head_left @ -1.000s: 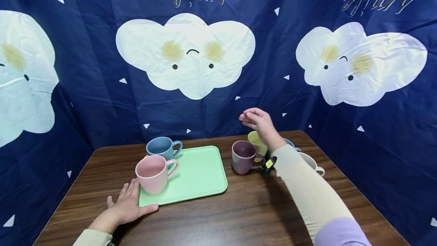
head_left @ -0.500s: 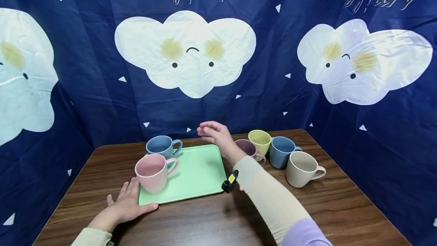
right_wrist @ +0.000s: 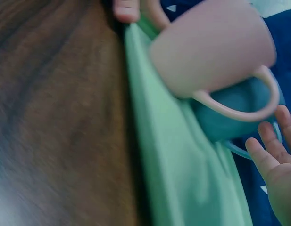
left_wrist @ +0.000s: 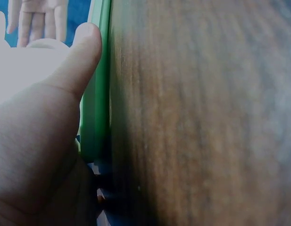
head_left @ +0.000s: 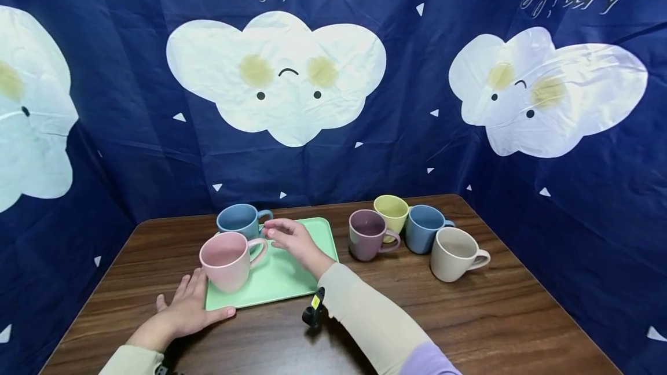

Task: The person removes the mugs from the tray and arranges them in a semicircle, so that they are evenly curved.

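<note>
Hovering above the tray (head_left: 276,281) in the head view, the right hand (head_left: 294,242) points its fingers, slightly bent and a little apart, toward the tray's left part, where two mugs stand with their handles turned its way. The pink mug (head_left: 226,265) is upright on the tray's left part toward the near edge; the blue mug (head_left: 238,222) is behind it at the far left corner, its base partly hidden. The right fingertips are just beside both handles and nearest the blue one. The left hand (head_left: 182,308) lies spread at the tray's near left corner, fingers along the left edge beside the pink mug, thumb along the near edge. To the tray's right are a purple mug (head_left: 363,241), a yellow mug (head_left: 391,210), a second blue mug (head_left: 421,233) and a beige mug (head_left: 448,259).

In the left wrist view, the left thumb lies straight along the tray's rim; that hand grips nothing visible.

In the right wrist view, the right fingers are parted beside the two loop handles over the tray; whether they touch either, I cannot tell. The pink mug looks smooth, matte and slightly tapered.
</note>
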Tool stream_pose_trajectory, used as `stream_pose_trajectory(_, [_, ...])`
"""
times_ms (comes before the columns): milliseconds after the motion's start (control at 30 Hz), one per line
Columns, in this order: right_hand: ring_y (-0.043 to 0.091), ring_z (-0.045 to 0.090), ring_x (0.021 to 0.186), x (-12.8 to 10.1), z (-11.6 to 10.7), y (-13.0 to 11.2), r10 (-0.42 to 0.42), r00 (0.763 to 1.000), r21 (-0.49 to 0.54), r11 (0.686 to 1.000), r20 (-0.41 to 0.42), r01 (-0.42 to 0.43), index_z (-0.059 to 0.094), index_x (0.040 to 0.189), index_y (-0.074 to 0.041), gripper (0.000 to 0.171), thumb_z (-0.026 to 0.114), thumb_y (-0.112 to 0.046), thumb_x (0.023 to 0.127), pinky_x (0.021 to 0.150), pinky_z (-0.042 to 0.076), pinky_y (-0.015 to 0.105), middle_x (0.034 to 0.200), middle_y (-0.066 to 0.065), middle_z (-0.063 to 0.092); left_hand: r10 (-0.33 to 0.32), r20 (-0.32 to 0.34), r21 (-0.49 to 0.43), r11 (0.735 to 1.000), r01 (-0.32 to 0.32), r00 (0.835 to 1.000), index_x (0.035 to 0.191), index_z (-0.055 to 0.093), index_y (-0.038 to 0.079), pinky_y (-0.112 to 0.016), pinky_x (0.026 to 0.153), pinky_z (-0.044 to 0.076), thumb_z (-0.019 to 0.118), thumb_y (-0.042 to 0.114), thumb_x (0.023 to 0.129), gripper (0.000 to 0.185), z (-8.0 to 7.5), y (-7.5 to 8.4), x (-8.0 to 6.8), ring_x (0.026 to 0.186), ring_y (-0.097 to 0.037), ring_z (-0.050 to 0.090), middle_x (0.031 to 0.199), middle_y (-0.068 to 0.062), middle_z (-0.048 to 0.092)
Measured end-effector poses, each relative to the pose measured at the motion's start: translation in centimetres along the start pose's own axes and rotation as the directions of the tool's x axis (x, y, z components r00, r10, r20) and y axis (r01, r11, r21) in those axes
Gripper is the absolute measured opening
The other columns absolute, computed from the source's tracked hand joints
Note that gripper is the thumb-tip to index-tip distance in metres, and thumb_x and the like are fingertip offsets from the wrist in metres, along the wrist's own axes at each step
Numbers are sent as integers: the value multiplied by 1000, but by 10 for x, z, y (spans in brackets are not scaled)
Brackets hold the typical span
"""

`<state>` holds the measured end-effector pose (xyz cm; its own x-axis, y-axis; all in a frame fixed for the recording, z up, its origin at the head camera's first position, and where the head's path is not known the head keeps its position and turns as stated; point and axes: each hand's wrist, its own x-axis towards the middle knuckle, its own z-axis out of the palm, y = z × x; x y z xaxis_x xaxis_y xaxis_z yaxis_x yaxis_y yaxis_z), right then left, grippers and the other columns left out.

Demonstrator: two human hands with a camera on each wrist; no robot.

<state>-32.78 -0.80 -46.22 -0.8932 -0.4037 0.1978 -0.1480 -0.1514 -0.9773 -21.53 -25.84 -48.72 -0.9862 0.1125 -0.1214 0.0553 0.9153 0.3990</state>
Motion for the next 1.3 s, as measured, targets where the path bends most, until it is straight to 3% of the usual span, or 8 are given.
stream_pose_trajectory(100, [22, 67, 113, -1, 9, 7, 15, 1000, -33, 999, 14, -14, 63, 129, 7, 31, 61, -8, 101, 98, 54, 44, 125, 21, 68, 0, -4, 4, 1000, 0, 1000, 154, 4, -13, -90, 93, -1, 66, 74, 81, 130, -2, 1, -1, 141, -65, 5, 156, -43, 6])
stream_pose_trajectory(300, [28, 70, 99, -4, 18, 14, -3, 998, -126, 992, 56, 10, 68, 126, 2, 29, 64, -10, 100, 85, 57, 30, 114, 16, 72, -3, -4, -2, 1000, 3, 1000, 154, 4, -12, -90, 94, -2, 67, 74, 81, 129, -1, 1, -2, 141, -65, 4, 156, -43, 6])
stream_pose_trajectory(467, [4, 65, 90, -5, 19, 18, -38, 996, -203, 978, 76, 53, 69, 125, 2, 29, 68, -9, 97, 78, 54, 20, 107, 6, 74, -4, 1, -11, 1000, 4, 1000, 154, 5, -11, -89, 94, -3, 67, 74, 81, 128, -1, 1, -2, 142, -65, 3, 156, -43, 4])
stream_pose_trajectory(533, [1, 64, 87, -6, 19, 19, -48, 996, -206, 977, 70, 61, 70, 122, 2, 28, 70, -8, 96, 76, 54, 20, 104, 3, 74, -3, -3, -7, 1000, 3, 1000, 154, 5, -12, -89, 95, -3, 67, 74, 81, 128, -2, 1, -1, 142, -64, 3, 156, -43, 4])
stream_pose_trajectory(633, [13, 70, 86, -7, 19, 22, -50, 997, -192, 980, 51, 59, 72, 115, 2, 23, 71, -9, 95, 72, 55, 20, 95, 0, 72, 0, -10, -3, 1000, 0, 1000, 154, 5, -13, -90, 95, -2, 67, 73, 80, 129, -3, 2, -1, 142, -64, 4, 156, -43, 5])
stream_pose_trajectory(800, [40, 73, 87, -10, 20, 22, -39, 999, -143, 989, 38, 44, 70, 110, 5, 18, 69, -5, 95, 71, 57, 25, 94, 7, 73, 6, -19, 4, 1000, -6, 1000, 154, 6, -12, -90, 95, -2, 67, 73, 80, 129, -1, 1, 0, 142, -64, 5, 156, -43, 6])
stream_pose_trajectory(1100, [48, 72, 85, -18, 22, 11, 17, 1000, -48, 999, 2, -17, 67, 106, 10, 13, 65, 1, 96, 82, 60, 38, 102, 27, 71, 7, -20, 25, 1000, -7, 1000, 155, 4, -11, -90, 94, -1, 66, 76, 79, 131, 2, -2, 4, 142, -64, 5, 156, -43, 7])
stream_pose_trajectory(1300, [49, 71, 86, -25, 15, -2, -22, 1000, -32, 999, -3, 22, 66, 108, 11, 15, 63, 1, 97, 82, 60, 40, 104, 21, 73, -1, -4, 5, 1000, 1, 1000, 155, 2, -13, -89, 94, -4, 65, 75, 80, 132, 2, -3, 1, 142, -64, 3, 156, -43, 4])
